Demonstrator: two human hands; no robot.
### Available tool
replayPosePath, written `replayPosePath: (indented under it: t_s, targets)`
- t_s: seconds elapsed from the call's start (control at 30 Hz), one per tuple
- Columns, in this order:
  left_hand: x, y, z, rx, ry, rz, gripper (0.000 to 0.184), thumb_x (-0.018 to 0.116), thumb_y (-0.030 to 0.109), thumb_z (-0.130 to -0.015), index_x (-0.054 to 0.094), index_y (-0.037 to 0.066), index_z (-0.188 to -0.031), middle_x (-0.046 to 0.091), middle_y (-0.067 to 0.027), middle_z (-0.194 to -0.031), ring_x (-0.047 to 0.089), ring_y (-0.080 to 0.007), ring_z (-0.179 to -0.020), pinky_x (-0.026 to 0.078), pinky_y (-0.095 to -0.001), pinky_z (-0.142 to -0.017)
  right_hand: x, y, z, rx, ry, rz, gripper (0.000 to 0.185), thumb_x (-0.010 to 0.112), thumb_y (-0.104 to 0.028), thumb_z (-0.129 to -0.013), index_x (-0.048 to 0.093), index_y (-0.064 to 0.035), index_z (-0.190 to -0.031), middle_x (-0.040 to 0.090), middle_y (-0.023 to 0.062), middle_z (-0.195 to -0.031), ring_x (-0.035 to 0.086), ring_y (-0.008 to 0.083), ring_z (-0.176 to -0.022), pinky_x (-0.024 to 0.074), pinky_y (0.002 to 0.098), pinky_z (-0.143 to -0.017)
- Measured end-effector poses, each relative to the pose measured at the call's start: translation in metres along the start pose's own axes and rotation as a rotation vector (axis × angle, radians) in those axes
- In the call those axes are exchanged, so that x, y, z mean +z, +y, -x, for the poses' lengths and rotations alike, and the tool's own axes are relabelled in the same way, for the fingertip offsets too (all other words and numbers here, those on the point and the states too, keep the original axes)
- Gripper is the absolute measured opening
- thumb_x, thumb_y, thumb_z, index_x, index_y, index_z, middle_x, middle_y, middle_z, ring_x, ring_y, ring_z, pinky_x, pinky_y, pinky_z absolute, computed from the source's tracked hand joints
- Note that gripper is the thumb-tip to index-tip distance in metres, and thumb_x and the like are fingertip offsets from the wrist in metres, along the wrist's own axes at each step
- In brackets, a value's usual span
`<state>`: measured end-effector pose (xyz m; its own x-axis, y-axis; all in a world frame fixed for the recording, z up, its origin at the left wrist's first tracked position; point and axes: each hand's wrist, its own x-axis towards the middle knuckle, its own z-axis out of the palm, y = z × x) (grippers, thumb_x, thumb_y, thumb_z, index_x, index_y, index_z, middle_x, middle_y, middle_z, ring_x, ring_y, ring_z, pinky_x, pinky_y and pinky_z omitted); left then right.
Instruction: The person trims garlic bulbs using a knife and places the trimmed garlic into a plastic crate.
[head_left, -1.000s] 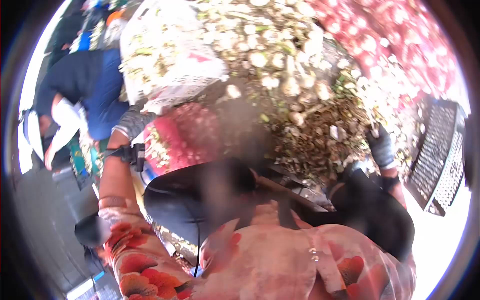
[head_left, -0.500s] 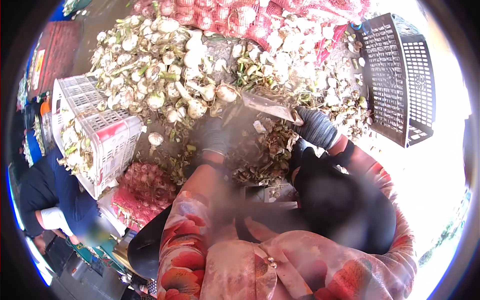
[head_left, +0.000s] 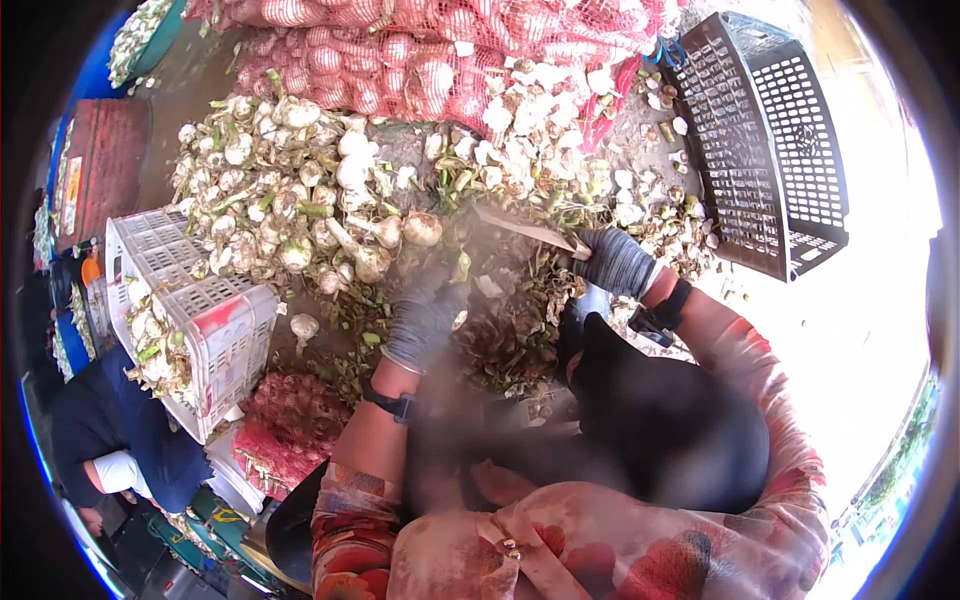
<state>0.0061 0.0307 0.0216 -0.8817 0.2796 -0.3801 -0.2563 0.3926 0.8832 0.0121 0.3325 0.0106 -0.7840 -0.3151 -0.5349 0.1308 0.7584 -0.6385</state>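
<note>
My right hand (head_left: pixel 612 262), in a grey glove, is closed round the handle of a flat-bladed knife (head_left: pixel 528 230) that points left over the trimmings. My left hand (head_left: pixel 420 318), also gloved, is beside the pile of garlic bulbs (head_left: pixel 290 190); its fingers are blurred, and I cannot make out whether they hold anything. Dry stalks and peelings (head_left: pixel 515 325) lie between my two hands. A single garlic bulb (head_left: pixel 304 327) rests on the ground left of my left hand.
Red mesh sacks of garlic (head_left: pixel 400 75) lie along the back. A black crate (head_left: pixel 740 150) stands at the right, a white crate (head_left: pixel 230 350) tilts at the left. A small mesh sack (head_left: pixel 290 425) is near my left leg. Another person (head_left: pixel 130 430) bends over at the far left.
The view has swung left and down since the first frame. My left hand has moved from the white crate to beside the garlic pile. The knife now shows clearly in my right hand.
</note>
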Motion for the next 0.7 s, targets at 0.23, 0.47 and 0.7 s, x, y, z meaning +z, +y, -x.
replayPosePath:
  t_s: [0.23,0.47,0.7]
  targets:
    - [0.024,0.081,-0.01,0.056,-0.311,0.103,0.05,0.069,0.014,-0.085,0.048,0.006,-0.13,0.058,-0.0065,-0.109,0.058,-0.0129,-0.092,0.051,-0.0288,-0.079,-0.016,-0.064,-0.01,-0.249,0.185,-0.438,0.045,0.068,-0.047,-0.083,0.062,-0.0057,-0.099,0.064,0.015,-0.08,0.062,0.0273,-0.074,0.0488,0.0364,-0.068]
    - [0.037,0.075,-0.013,0.062,-0.172,0.488,0.059,0.068,0.025,-0.087,0.04,0.004,-0.135,0.053,-0.0104,-0.125,0.058,-0.0173,-0.105,0.056,-0.0279,-0.077,-0.013,-0.055,-0.006,0.13,0.031,-0.91,0.043,0.061,-0.049,-0.089,0.064,-0.0063,-0.095,0.061,0.0069,-0.065,0.057,0.0121,-0.055,0.0467,0.0304,-0.052]
    - [0.027,0.053,-0.026,0.047,-0.194,0.369,0.051,0.065,0.03,-0.087,0.047,0.006,-0.127,0.059,-0.006,-0.112,0.056,-0.0125,-0.097,0.047,-0.0269,-0.082,-0.038,-0.047,0.016,-0.177,0.244,-0.108,0.028,0.07,-0.027,-0.084,0.061,-0.0074,-0.103,0.062,0.0102,-0.081,0.06,0.0272,-0.073,0.0484,0.0374,-0.069]
